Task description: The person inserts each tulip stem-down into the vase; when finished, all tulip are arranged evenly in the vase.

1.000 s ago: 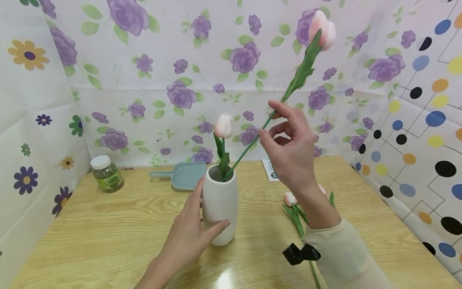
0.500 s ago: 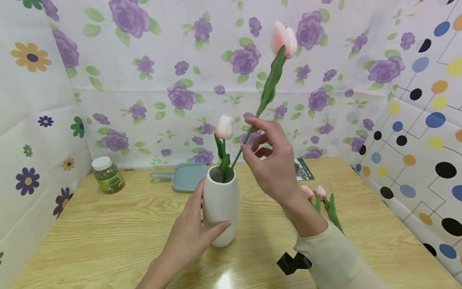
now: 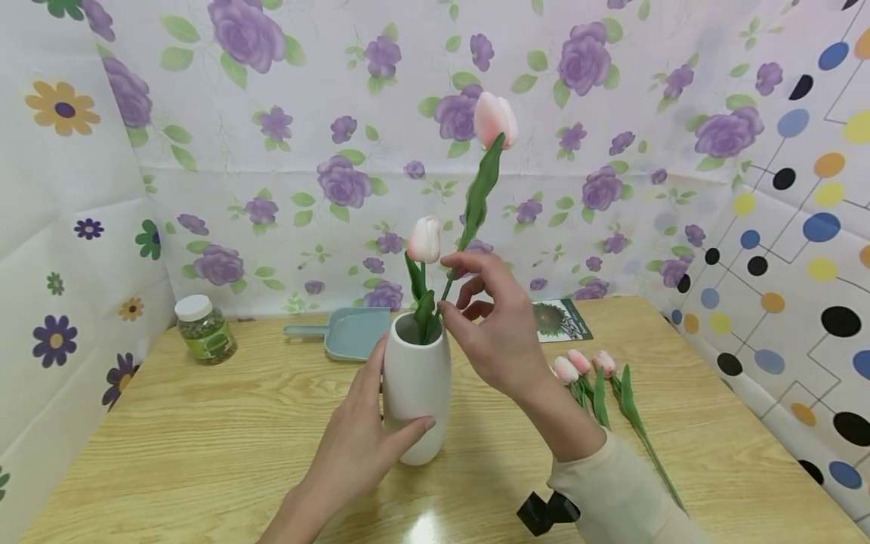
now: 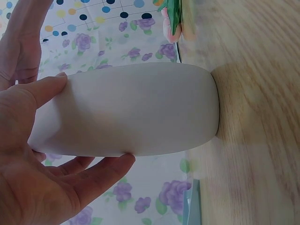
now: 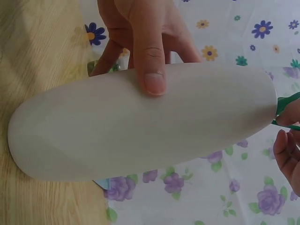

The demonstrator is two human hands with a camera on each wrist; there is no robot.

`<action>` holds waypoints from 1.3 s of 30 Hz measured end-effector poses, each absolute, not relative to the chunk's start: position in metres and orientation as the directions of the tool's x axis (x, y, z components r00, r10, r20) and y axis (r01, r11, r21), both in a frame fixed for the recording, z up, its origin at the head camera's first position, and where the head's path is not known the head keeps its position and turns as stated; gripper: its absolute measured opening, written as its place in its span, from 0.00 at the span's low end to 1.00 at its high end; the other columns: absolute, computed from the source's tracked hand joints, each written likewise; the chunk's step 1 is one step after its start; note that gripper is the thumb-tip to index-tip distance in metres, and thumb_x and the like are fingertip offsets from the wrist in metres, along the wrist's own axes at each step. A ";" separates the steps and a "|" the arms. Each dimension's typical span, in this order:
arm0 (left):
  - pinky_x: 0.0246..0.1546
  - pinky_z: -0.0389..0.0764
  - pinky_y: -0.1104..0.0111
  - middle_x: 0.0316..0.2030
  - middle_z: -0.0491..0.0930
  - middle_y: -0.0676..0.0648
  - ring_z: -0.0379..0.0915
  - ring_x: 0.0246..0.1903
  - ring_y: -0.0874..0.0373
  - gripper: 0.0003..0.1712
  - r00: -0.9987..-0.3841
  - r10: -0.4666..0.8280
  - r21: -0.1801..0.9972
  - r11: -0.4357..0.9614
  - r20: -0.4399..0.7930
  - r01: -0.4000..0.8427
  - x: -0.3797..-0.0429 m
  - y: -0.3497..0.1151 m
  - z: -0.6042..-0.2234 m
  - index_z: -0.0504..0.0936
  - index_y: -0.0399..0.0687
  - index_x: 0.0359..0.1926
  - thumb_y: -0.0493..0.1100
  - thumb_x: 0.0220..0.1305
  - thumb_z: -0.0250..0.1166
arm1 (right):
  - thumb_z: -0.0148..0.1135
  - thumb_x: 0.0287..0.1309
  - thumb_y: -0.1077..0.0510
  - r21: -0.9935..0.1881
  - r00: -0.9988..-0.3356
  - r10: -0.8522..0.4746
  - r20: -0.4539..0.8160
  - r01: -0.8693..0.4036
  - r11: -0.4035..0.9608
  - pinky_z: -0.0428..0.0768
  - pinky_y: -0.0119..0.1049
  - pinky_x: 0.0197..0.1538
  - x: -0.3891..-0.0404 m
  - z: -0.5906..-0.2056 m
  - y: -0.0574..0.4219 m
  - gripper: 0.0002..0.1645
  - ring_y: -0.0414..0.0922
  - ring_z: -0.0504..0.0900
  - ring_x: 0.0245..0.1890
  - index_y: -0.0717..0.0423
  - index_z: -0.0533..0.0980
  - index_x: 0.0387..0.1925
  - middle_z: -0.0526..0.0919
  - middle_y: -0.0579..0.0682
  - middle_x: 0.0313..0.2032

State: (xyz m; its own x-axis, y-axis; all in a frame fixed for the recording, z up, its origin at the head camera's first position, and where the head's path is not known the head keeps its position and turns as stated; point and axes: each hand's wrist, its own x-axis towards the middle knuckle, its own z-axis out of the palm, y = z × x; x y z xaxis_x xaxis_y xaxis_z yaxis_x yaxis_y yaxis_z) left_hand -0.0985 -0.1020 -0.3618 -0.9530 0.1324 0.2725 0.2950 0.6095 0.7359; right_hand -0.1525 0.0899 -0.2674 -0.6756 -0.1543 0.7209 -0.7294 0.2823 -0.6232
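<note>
Since the earlier frames, right hand (image 3: 492, 325) and tall tulip (image 3: 481, 189) have shifted left and down; stem now steeper. Tulip at centre of frame, bloom upper centre, stem slanting to the vase (image 3: 418, 385) mouth, lower end hidden. Right hand pinches the stem between thumb and fingers, just above the rim. Left hand (image 3: 360, 431) grips the vase, lower centre; vase upright on table (image 3: 224, 446). 1 short tulip (image 3: 424, 242) stands in it.

Risks (judged):
1. Leaves may snag on the short tulip's if the stem goes in crowded; it could be pushed askew.
2. Bloom sits well above the pinch; a loose hold could let it swing.
3. Sideways stem pressure might tip the vase if the left hand slackens.
4. Sleeve (image 3: 625, 491) could drag the 3 loose tulips (image 3: 600, 404), right of frame.
</note>
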 end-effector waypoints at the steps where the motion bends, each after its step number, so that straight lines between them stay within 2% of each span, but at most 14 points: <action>1: 0.54 0.84 0.45 0.75 0.66 0.48 0.76 0.65 0.47 0.69 -0.954 0.131 0.737 0.610 0.269 0.292 -0.099 -0.102 -0.362 0.39 0.70 0.86 0.54 0.60 0.81 | 0.69 0.57 0.75 -0.631 -0.685 -0.161 0.711 -0.722 0.284 0.83 0.32 0.33 -0.152 -0.268 0.090 0.29 0.45 0.77 0.35 0.60 0.77 0.60 0.79 0.56 0.50; 8: 0.57 0.83 0.43 0.75 0.66 0.47 0.76 0.66 0.47 0.69 -0.956 0.129 0.735 0.615 0.263 0.285 -0.098 -0.102 -0.362 0.39 0.68 0.86 0.53 0.60 0.81 | 0.68 0.58 0.74 -0.665 -0.722 -0.207 0.660 -0.689 0.288 0.83 0.33 0.34 -0.151 -0.271 0.092 0.27 0.46 0.78 0.35 0.59 0.78 0.58 0.79 0.55 0.48; 19: 0.54 0.84 0.45 0.75 0.67 0.46 0.76 0.65 0.47 0.69 -0.951 0.137 0.729 0.616 0.277 0.301 -0.099 -0.102 -0.363 0.39 0.67 0.86 0.53 0.60 0.81 | 0.70 0.61 0.70 -0.741 -0.781 -0.244 0.575 -0.623 0.248 0.81 0.32 0.37 -0.153 -0.270 0.098 0.19 0.47 0.78 0.35 0.59 0.82 0.53 0.84 0.54 0.49; 29: 0.52 0.84 0.47 0.74 0.67 0.47 0.76 0.64 0.47 0.69 -0.952 0.136 0.729 0.616 0.275 0.299 -0.097 -0.103 -0.363 0.39 0.67 0.86 0.53 0.60 0.81 | 0.71 0.63 0.66 -0.806 -0.817 -0.300 0.492 -0.558 0.198 0.84 0.34 0.37 -0.154 -0.271 0.105 0.16 0.46 0.81 0.37 0.57 0.84 0.53 0.85 0.55 0.49; 32: 0.52 0.84 0.47 0.74 0.67 0.47 0.76 0.64 0.47 0.69 -0.952 0.137 0.732 0.613 0.274 0.299 -0.097 -0.103 -0.363 0.38 0.68 0.86 0.53 0.60 0.81 | 0.70 0.65 0.65 -0.834 -0.831 -0.327 0.450 -0.522 0.180 0.86 0.35 0.39 -0.152 -0.272 0.110 0.14 0.46 0.84 0.40 0.57 0.84 0.51 0.86 0.55 0.49; 39: 0.54 0.84 0.46 0.75 0.67 0.48 0.76 0.65 0.48 0.69 -0.950 0.144 0.736 0.603 0.279 0.307 -0.098 -0.103 -0.363 0.37 0.70 0.86 0.53 0.60 0.81 | 0.70 0.66 0.65 -0.881 -0.861 -0.333 0.385 -0.450 0.145 0.88 0.37 0.44 -0.148 -0.289 0.138 0.04 0.49 0.86 0.53 0.62 0.85 0.41 0.87 0.54 0.56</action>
State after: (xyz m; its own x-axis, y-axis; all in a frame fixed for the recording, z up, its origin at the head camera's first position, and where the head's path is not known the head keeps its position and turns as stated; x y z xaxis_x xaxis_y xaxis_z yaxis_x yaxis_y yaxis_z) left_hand -0.0984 -0.1030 -0.3631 -0.9496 0.1437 0.2785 0.3072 0.6034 0.7359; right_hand -0.1480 0.1384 -0.2894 -0.8610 -0.3326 0.3848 -0.4499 0.1449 -0.8813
